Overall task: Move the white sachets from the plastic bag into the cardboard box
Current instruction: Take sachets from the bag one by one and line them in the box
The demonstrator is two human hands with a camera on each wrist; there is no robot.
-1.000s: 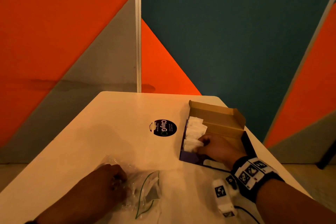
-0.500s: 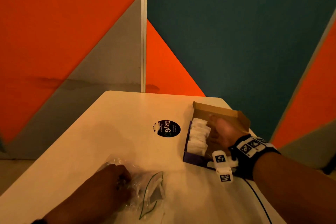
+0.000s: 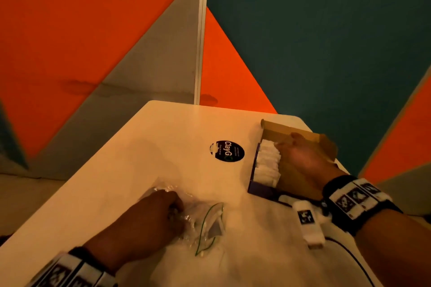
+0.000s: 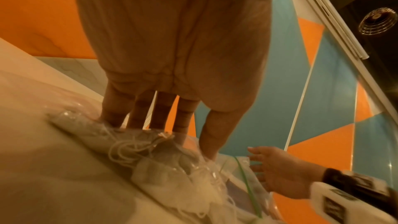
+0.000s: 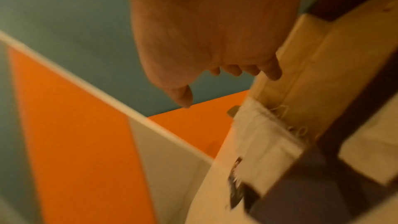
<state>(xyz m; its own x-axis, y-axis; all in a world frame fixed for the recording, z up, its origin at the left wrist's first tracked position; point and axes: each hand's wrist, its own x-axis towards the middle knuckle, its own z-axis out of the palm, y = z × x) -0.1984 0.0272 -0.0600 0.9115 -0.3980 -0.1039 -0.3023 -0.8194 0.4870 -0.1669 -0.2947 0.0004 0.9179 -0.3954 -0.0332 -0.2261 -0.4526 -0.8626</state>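
Observation:
A clear plastic bag (image 3: 205, 221) with a green zip line lies near the table's front. My left hand (image 3: 175, 207) presses on its left end with straight fingers (image 4: 137, 117). White sachets (image 4: 163, 171) with tangled strings show inside the plastic bag (image 4: 213, 176). The open cardboard box (image 3: 286, 129) stands at the right, and a row of white sachets (image 3: 268, 165) fills its left side. My right hand (image 3: 286, 144) hovers over the box's far part, fingers relaxed and holding nothing. In the right wrist view the right hand (image 5: 226, 81) is above the box wall (image 5: 318, 74) and the sachets (image 5: 264, 144).
The white table (image 3: 140, 158) carries a round black sticker (image 3: 227, 151) left of the box. Its right edge runs just beyond the box. Orange, grey and teal wall panels (image 3: 326, 42) stand right behind the far edge.
My right hand has moved from the near end of the sachet row towards the box's far end and lifted off it. The left hand has stayed on the bag.

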